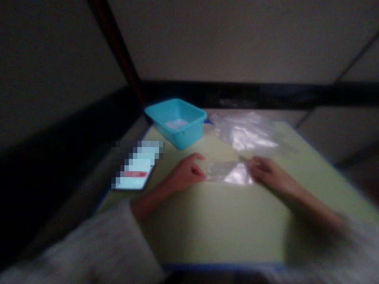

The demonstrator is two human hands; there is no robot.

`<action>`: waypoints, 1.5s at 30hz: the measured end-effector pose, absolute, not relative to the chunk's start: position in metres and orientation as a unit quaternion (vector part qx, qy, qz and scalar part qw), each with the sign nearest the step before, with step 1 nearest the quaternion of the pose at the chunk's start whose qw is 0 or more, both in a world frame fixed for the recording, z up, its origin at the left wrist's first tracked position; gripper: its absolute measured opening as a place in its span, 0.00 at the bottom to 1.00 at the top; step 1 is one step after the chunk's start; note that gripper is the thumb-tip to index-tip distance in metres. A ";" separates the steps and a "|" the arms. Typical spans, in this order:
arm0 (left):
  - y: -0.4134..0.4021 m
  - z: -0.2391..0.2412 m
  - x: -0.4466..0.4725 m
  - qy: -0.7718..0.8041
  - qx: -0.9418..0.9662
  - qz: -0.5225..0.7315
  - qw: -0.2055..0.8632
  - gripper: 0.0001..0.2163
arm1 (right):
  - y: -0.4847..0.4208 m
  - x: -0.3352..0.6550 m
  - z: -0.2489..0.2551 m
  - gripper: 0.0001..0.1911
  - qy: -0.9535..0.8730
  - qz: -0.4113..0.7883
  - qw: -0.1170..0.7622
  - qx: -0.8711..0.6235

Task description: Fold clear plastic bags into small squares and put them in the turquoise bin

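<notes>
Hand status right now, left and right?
Left hand: grip open, at the left end of the small clear plastic bag; contact can't be told.
Right hand: grip closed, holding that bag's right end.

Two hands show: one left hand (185, 173) near the centre of the frame and one right hand (271, 175) right of centre. Two sleeves appear, one at lower left (97, 240) and one at lower right (358, 244). The middle holds one piece of clear plastic (237, 173); above and right sits one heap of plastic (251, 132), its layers too blurred to count. There is one turquoise basket (191, 136) above centre, its white contents (176, 124) uncountable, one lit screen (133, 179) left of centre, and one table (219, 225) across the lower middle.
</notes>
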State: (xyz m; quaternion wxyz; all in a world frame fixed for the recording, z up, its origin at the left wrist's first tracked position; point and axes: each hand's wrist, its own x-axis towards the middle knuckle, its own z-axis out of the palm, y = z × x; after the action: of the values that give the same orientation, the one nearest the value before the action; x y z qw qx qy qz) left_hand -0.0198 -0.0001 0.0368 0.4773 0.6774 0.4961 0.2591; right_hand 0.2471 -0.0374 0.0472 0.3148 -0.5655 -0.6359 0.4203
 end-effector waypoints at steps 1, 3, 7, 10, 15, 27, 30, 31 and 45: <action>-0.001 0.037 -0.020 0.493 0.679 0.251 0.483 0.25 | -0.038 0.247 0.048 0.11 -0.637 0.418 0.309 -0.569; -0.004 0.039 -0.021 0.488 0.684 0.229 0.492 0.27 | -0.039 0.248 0.051 0.12 -0.642 0.418 0.295 -0.571; -0.009 0.045 -0.021 0.479 0.704 0.165 0.497 0.31 | -0.040 0.249 0.055 0.12 -0.662 0.434 0.264 -0.551; -0.014 0.050 -0.021 0.475 0.712 0.126 0.501 0.31 | -0.042 0.249 0.056 0.11 -0.674 0.460 0.249 -0.522; -0.022 0.054 -0.019 0.477 0.701 0.089 0.523 0.28 | -0.045 0.248 0.054 0.11 -0.655 0.496 0.236 -0.519; -0.002 0.027 -0.002 0.467 0.775 0.271 0.329 0.04 | -0.048 0.243 0.049 0.16 -0.621 0.526 0.262 -0.519; -0.002 0.023 0.009 0.476 0.778 0.273 0.305 0.03 | -0.047 0.244 0.046 0.16 -0.622 0.529 0.263 -0.514; -0.002 0.023 0.013 0.480 0.780 0.272 0.296 0.03 | -0.046 0.244 0.046 0.16 -0.623 0.528 0.263 -0.514; -0.004 0.022 0.017 0.504 0.782 0.259 0.260 0.04 | -0.049 0.243 0.050 0.19 -0.615 0.525 0.258 -0.529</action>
State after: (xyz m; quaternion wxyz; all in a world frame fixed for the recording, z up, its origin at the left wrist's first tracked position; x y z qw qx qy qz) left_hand 0.0172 -0.0036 0.0219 0.2601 0.7817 0.5045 0.2586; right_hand 0.2429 -0.0492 0.0495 0.2584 -0.5286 -0.6152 0.5247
